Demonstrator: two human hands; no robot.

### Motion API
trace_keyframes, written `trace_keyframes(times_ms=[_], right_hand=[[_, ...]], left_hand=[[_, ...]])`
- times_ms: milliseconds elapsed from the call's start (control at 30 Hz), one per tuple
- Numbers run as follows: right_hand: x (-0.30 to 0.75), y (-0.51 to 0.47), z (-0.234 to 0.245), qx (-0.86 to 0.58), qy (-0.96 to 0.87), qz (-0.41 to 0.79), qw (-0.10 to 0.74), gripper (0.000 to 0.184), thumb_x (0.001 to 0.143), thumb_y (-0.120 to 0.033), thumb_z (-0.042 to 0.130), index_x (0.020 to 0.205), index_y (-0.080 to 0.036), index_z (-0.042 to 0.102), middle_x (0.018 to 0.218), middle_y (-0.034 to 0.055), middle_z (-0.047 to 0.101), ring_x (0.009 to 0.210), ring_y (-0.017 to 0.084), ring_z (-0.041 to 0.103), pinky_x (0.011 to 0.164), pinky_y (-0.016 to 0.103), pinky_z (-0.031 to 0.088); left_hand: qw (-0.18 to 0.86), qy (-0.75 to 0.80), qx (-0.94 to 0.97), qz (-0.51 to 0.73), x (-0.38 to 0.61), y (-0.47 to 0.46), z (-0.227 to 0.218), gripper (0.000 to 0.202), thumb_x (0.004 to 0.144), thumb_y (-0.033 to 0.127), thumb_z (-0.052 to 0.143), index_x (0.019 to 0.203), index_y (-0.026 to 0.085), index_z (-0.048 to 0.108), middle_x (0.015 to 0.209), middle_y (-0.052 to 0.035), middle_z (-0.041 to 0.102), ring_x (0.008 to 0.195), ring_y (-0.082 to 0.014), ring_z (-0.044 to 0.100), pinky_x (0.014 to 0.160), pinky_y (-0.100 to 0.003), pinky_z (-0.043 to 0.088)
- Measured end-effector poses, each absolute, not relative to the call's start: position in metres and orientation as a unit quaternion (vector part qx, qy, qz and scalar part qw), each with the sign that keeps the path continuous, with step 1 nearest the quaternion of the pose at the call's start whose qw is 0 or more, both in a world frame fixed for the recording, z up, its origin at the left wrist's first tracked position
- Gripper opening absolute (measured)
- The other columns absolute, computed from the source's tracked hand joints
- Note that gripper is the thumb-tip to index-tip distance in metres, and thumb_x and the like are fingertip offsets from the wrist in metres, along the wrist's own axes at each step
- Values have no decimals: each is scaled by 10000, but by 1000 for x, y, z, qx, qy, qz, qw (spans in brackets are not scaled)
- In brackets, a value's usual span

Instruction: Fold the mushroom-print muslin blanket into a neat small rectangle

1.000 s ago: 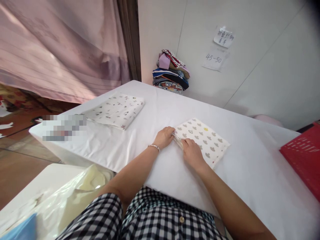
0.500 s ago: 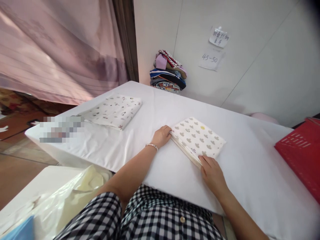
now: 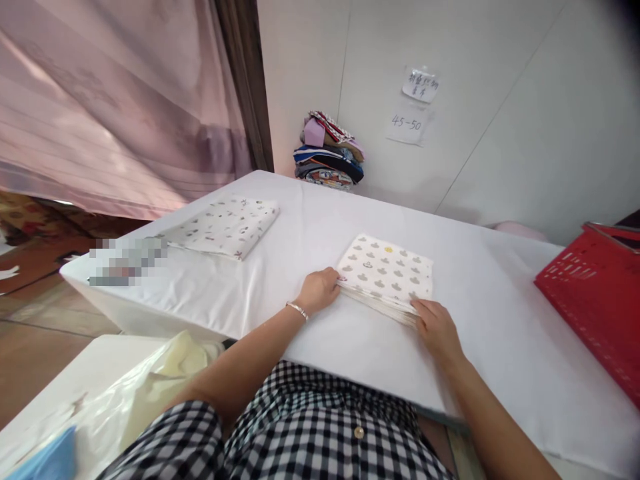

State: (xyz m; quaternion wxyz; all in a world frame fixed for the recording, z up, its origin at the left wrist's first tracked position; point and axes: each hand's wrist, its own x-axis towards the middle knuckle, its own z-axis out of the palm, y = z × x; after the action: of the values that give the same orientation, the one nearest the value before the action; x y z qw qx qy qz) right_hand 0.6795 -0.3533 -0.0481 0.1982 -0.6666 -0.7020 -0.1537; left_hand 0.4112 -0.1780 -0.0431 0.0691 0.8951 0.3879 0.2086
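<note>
A folded white cloth (image 3: 385, 270) with grey cloud-like prints and one yellow print lies on the table in front of me. Its layered near edge faces my body. My left hand (image 3: 319, 291) grips the near left corner, fingers closed on the layers. At the near right corner, my right hand (image 3: 439, 325) pinches the same edge, its thumb below and fingers on top. To the left lies a second folded white cloth (image 3: 227, 227) with small scattered prints, apart from both hands.
A white-covered table (image 3: 310, 213) spans the view. Folded clothes (image 3: 329, 152) are stacked by the wall. A red plastic basket (image 3: 590, 287) stands at the right. At lower left, a pale plastic bag (image 3: 150, 387) lies on a white surface. A pink curtain (image 3: 125, 100) hangs at left.
The cloud-print cloth has turned slightly, so its near edge lies more level across my view. Both hands still hold its corners; my right hand has shifted a little right and up.
</note>
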Motion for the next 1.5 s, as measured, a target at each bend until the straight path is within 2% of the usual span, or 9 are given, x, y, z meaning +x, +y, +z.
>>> trace_keyframes(times_ms=[200, 400, 567, 833, 1033, 1200, 1267, 1400, 1500], right_hand=[[686, -360, -52, -673, -699, -144, 195, 367, 815, -106, 364, 1073, -165, 618, 1072, 94, 617, 1001, 213, 518, 884, 364, 414], [673, -360, -41, -686, -699, -136, 151, 335, 840, -133, 396, 1105, -164, 599, 1091, 94, 600, 1008, 220, 502, 871, 361, 388], [656, -353, -32, -675, -712, -122, 150, 318, 871, -168, 410, 1139, -164, 580, 1090, 88, 598, 1020, 212, 497, 898, 350, 347], [640, -335, -33, -642, -736, -123, 174, 293, 875, -192, 431, 1121, -157, 587, 1057, 92, 611, 963, 223, 513, 852, 348, 372], [642, -331, -34, -649, -725, -115, 200, 306, 893, -185, 385, 1118, -165, 592, 1024, 85, 639, 923, 210, 547, 801, 330, 426], [642, -330, -32, -678, -706, -94, 180, 315, 899, -197, 382, 1136, -185, 589, 1041, 69, 650, 937, 203, 569, 777, 314, 449], [642, -329, -32, -690, -698, -86, 172, 318, 898, -203, 388, 1148, -201, 585, 1065, 60, 647, 951, 201, 573, 776, 311, 453], [643, -328, -31, -709, -683, -69, 160, 314, 897, -230, 411, 1164, -235, 577, 1110, 33, 639, 979, 200, 574, 776, 310, 458], [645, -326, -30, -718, -676, -56, 159, 310, 895, -242, 422, 1164, -249, 575, 1116, 16, 640, 988, 199, 576, 784, 316, 462]], left_hand=[[56, 383, 898, 208, 407, -197, -44, 193, 761, 207, 511, 943, 199, 576, 925, -36, 610, 745, -171, 593, 623, -280, 432], [11, 312, 914, 260, 411, -196, -42, 253, 771, 147, 497, 1010, 200, 559, 1014, -70, 598, 951, -219, 542, 785, -340, 430], [1, 255, 927, 273, 428, -202, -40, 287, 800, 143, 490, 1075, 202, 548, 1091, -93, 572, 1039, -237, 505, 836, -370, 410], [-38, 203, 949, 239, 451, -210, -35, 235, 816, 137, 479, 1039, 177, 545, 1026, -75, 595, 972, -218, 524, 824, -361, 407], [-41, 200, 948, 243, 454, -203, -39, 129, 839, 190, 485, 950, 170, 548, 855, -55, 618, 837, -195, 566, 802, -351, 424], [-42, 217, 940, 261, 453, -204, -38, 169, 826, 197, 512, 986, 148, 534, 786, -52, 615, 781, -193, 576, 771, -342, 446], [-35, 214, 936, 278, 452, -209, -38, 158, 821, 169, 504, 975, 147, 537, 860, -67, 626, 835, -194, 578, 782, -339, 448], [-51, 144, 944, 293, 452, -222, -37, 157, 852, 107, 435, 874, 163, 580, 1156, -78, 579, 1072, -204, 508, 872, -359, 417], [-67, 118, 951, 276, 455, -227, -38, 197, 884, 146, 425, 855, 172, 618, 1225, -64, 548, 1142, -218, 459, 928, -398, 379]])
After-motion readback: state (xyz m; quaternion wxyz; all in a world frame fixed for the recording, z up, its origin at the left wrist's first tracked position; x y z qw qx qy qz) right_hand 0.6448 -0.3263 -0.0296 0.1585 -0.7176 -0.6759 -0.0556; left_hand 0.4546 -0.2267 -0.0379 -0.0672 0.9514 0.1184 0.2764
